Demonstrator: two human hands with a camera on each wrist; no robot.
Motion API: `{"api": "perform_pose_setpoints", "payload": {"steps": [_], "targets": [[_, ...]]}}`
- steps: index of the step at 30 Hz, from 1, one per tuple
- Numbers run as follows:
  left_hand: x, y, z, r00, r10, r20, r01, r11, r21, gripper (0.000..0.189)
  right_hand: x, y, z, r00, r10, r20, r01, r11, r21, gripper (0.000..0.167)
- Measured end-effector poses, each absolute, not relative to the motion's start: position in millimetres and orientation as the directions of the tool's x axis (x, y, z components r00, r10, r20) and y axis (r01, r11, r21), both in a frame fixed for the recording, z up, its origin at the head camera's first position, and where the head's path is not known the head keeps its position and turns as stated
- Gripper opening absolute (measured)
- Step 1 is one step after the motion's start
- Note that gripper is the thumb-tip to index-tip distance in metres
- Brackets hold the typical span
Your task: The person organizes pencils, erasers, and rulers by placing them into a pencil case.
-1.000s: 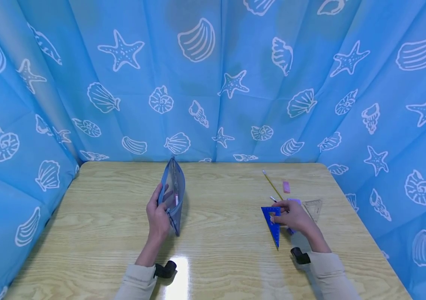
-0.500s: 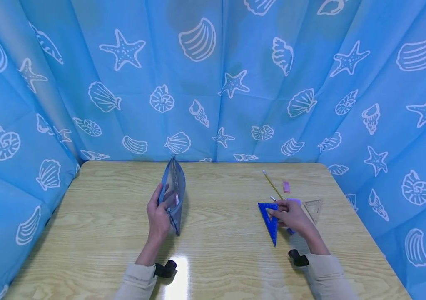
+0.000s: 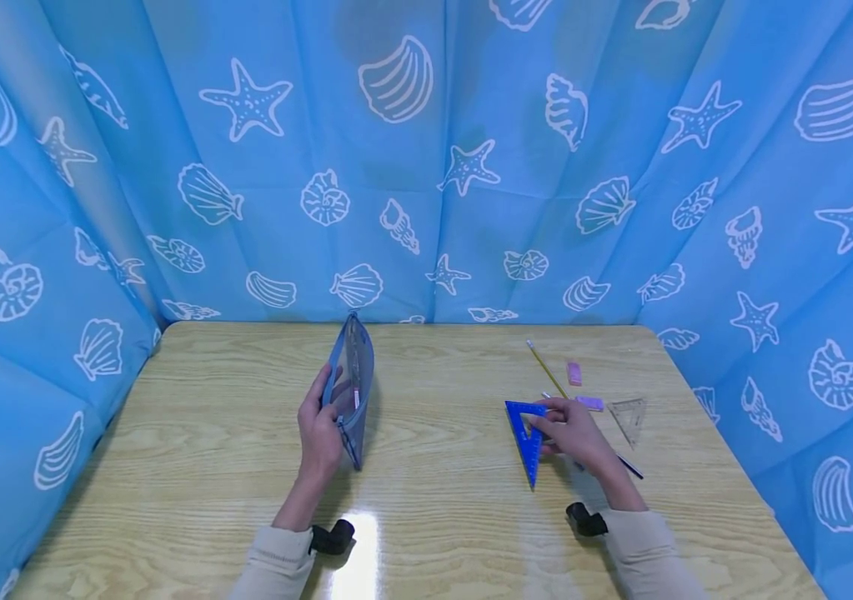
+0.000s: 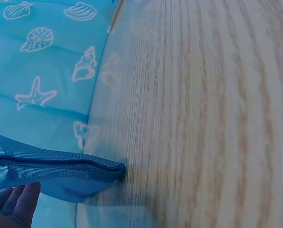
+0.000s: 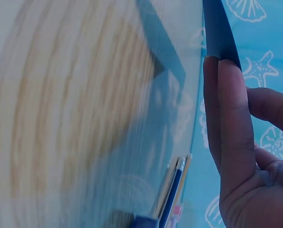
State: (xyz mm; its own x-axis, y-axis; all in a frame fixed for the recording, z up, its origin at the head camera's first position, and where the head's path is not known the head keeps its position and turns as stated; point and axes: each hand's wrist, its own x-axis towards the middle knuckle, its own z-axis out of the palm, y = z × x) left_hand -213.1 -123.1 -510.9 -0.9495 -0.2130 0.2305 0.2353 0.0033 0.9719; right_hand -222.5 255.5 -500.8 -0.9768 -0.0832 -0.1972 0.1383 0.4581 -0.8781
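Note:
My left hand (image 3: 321, 433) grips the near side of a blue-grey zippered mesh pencil pouch (image 3: 366, 367), held upright with its mouth spread apart. Something thin with a pink and white part shows inside the pouch. In the left wrist view the pouch (image 4: 61, 166) lies over the fingers (image 4: 25, 202). On the right, my right hand (image 3: 576, 433) pinches a blue set square (image 3: 527, 450) between thumb and fingers. The right wrist view shows the set square (image 5: 222, 33) edge-on at the fingertips, its shadow falling on the table.
Behind the right hand lie a yellow pencil (image 3: 546, 368), a pink eraser (image 3: 574, 373), a purple eraser (image 3: 589, 403) and a clear set square (image 3: 629, 417). A dark pencil (image 3: 630, 467) shows partly beneath the wrist. A blue shell-print curtain (image 3: 426, 167) hangs along the wooden table's (image 3: 441, 500) far edge.
My right hand has carried the blue set square leftward, away from the other stationery, uncovering more of the purple eraser and the dark pencil. The left hand and pouch have shifted only slightly.

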Motion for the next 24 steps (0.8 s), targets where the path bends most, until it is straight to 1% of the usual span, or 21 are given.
{"api": "perform_pose_setpoints", "payload": {"steps": [5,9,15,24], "targets": [[-213,-123,-512,-0.952,-0.186,0.244,0.248,0.005,0.969,0.073,-223,251,-504,-0.977,-0.091,-0.193,0.134,0.445,-0.885,0.046],[-214,-122,-511,-0.953,-0.155,0.261,0.263,0.007,0.965,0.073,-223,245,-503,-0.980,-0.105,-0.166,0.106,0.429,-0.897,0.045],[-216,-121,-510,-0.956,-0.120,0.267,0.269,-0.002,0.963,0.073,-223,235,-503,-0.984,-0.113,-0.137,0.081,0.399,-0.913,0.045],[-217,-119,-511,-0.956,-0.104,0.274,0.272,0.039,0.962,0.071,-228,219,-505,-0.985,-0.104,-0.141,0.088,0.400,-0.912,0.044]]}}
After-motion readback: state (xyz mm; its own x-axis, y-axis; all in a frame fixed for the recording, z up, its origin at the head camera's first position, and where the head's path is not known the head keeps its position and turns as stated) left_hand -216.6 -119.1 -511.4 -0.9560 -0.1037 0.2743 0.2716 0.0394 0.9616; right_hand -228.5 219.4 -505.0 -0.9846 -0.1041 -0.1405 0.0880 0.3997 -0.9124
